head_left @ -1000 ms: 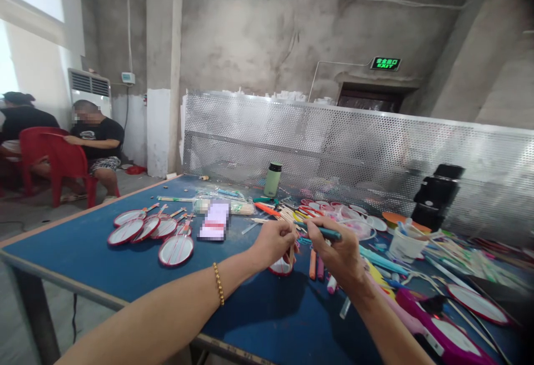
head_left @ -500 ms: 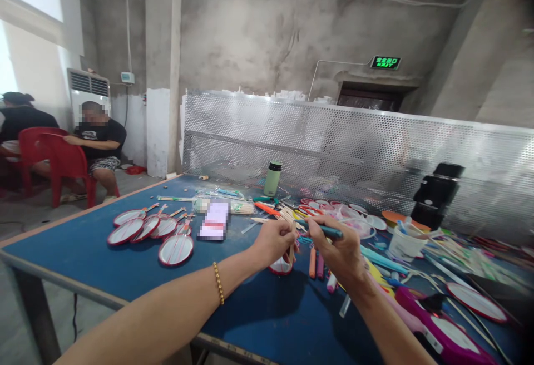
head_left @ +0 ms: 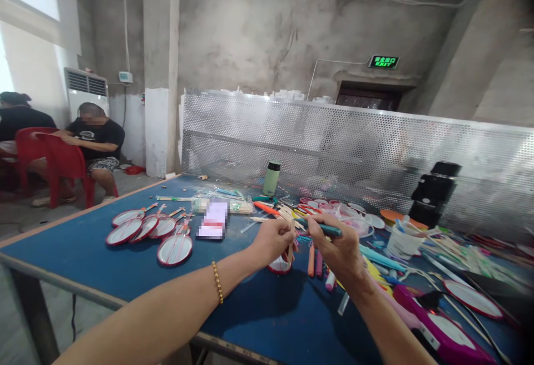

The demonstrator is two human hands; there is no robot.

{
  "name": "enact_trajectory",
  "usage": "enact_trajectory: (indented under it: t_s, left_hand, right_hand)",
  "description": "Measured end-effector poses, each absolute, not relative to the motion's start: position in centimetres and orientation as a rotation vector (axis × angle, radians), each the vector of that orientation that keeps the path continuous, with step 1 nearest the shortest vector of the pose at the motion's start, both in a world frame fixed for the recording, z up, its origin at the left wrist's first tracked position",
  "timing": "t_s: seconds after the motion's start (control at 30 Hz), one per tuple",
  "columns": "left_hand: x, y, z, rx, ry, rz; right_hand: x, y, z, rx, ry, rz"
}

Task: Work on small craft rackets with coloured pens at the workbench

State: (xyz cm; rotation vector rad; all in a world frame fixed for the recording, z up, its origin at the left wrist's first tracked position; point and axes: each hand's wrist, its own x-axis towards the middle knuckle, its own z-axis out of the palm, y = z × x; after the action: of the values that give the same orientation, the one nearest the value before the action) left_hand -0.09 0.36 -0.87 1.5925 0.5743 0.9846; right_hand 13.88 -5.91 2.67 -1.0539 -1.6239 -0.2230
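Gripping a small red-rimmed round fan (head_left: pixel 280 265) by its wooden stick, your left hand (head_left: pixel 273 240) has barely shifted; your right hand (head_left: pixel 336 248) stays closed around a teal pen (head_left: pixel 323 230) above the blue table (head_left: pixel 104 265).

Two hands (head_left: pixel 273 240), one green bottle (head_left: pixel 271 178), perhaps five red-rimmed round fans (head_left: pixel 175 248) at left, two seated people (head_left: pixel 94 142).

Workshop: bare concrete walls (head_left: pixel 250 37) (cluttered worktable (head_left: pixel 83 259)).

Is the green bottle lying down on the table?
No, the green bottle stands upright on the blue table, near the metal screen.
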Motion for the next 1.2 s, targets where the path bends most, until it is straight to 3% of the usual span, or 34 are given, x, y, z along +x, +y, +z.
enact_trajectory:
  t_s: [1.2]
  left_hand:
    - [-0.08,0.5,-1.06,1.603,0.584,0.982]
  right_hand:
    - [13.78,-6.21,2.82,-1.053,-1.633,-0.216]
